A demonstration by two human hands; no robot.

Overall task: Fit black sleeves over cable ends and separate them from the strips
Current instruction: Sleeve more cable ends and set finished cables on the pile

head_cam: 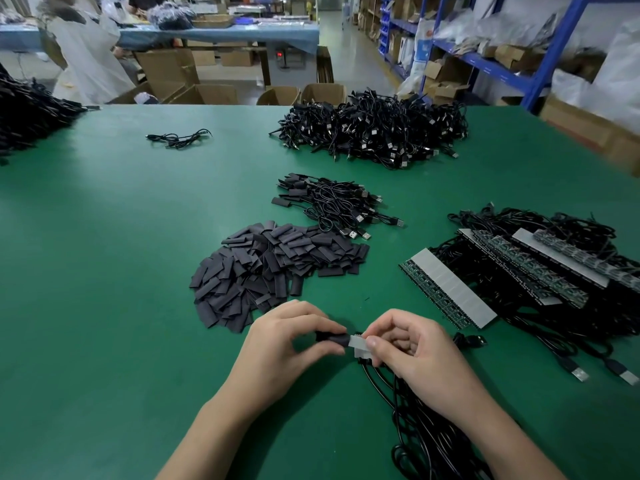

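Note:
My left hand (294, 344) pinches a black sleeve (334, 337) that sits over one end piece of a short grey strip (360, 346). My right hand (412, 351) grips that strip from the right, thumb on top. Black cables (426, 441) hang from the strip toward the near edge, under my right wrist. A heap of loose black sleeves (273, 268) lies just beyond my left hand. Cables with sleeves fitted (339, 202) lie in a small pile farther back.
Several long strips with cables attached (519, 268) are stacked at the right on the green table (121, 271). A big cable heap (374, 133) sits at the far side, one loose cable (180, 138) at the far left. Another person stands behind the table.

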